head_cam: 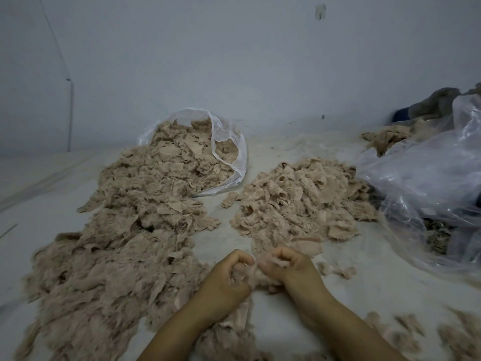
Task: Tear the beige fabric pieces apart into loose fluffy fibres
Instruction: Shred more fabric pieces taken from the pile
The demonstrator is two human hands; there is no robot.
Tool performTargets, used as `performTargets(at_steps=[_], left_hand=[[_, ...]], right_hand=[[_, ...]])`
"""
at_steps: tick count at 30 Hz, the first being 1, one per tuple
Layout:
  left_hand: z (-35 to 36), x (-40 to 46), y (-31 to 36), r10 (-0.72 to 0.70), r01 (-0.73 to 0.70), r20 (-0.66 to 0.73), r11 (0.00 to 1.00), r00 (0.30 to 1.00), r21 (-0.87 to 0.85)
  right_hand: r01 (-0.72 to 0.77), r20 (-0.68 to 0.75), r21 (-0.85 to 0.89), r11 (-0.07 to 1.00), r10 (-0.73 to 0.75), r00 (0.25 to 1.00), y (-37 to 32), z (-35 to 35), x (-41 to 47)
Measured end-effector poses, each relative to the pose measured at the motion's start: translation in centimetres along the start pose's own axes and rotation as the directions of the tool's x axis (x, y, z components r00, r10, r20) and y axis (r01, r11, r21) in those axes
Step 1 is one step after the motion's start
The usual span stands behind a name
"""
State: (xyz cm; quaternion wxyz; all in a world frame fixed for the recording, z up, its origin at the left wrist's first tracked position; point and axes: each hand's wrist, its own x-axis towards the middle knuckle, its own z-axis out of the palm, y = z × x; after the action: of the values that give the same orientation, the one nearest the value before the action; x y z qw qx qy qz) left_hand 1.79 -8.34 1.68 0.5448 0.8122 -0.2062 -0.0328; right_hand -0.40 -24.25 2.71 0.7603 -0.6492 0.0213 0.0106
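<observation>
White sheet (260, 152) covers the floor, running to a pale wall (234, 61) at the far side.

Left heap (117, 243): largest mass of beige fabric and fluff, stretching from the near left edge to a clear bag (229, 149) lying on its side at the far centre, mouth toward the heap, scraps inside.

Right bag (429, 183): large crumpled clear plastic at the right edge; grey cloth (437, 102) behind it.

Right heap (299, 201): smaller pile of beige pieces, flatter scraps visible, just beyond the hands and right of centre.

Loose tufts (406, 332) scattered near right.

Left hand (226, 277) and right hand (289, 269): close together at near centre, fingers curled, both gripping one piece (247, 273) of beige fabric between them. Piece is blurred; fibres show at the knuckles. More fabric hangs below the left wrist.
</observation>
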Motion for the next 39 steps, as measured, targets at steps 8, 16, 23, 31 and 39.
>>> performTargets(at_steps=[8,16,23,31,39], left_hand=[[-0.3,0.2,0.3,-0.054,0.043,-0.056,0.984,0.997,-0.174],[-1.1,0.2,0.0,-0.041,0.042,0.036,0.999,0.999,-0.027],[-1.3,0.0,0.4,-0.056,0.045,-0.099,0.993,0.993,-0.110],[-0.4,0.5,0.3,-0.043,0.012,-0.226,0.990,0.973,-0.138],[0.4,1.1,-0.9,-0.061,0.095,-0.321,0.992,0.945,0.088]], right_hand=[[0.067,-0.095,0.046,0.997,-0.062,0.994,0.2,0.0,0.1],[0.167,-0.381,0.036,0.985,-0.141,0.914,0.6,-0.4,1.0],[0.105,-0.134,-0.095,0.990,-0.117,0.984,0.5,0.2,0.4],[0.091,-0.063,-0.036,0.995,-0.093,0.994,0.0,0.8,-0.4],[0.146,-0.076,-0.055,0.988,-0.150,0.986,0.0,1.0,-0.5]])
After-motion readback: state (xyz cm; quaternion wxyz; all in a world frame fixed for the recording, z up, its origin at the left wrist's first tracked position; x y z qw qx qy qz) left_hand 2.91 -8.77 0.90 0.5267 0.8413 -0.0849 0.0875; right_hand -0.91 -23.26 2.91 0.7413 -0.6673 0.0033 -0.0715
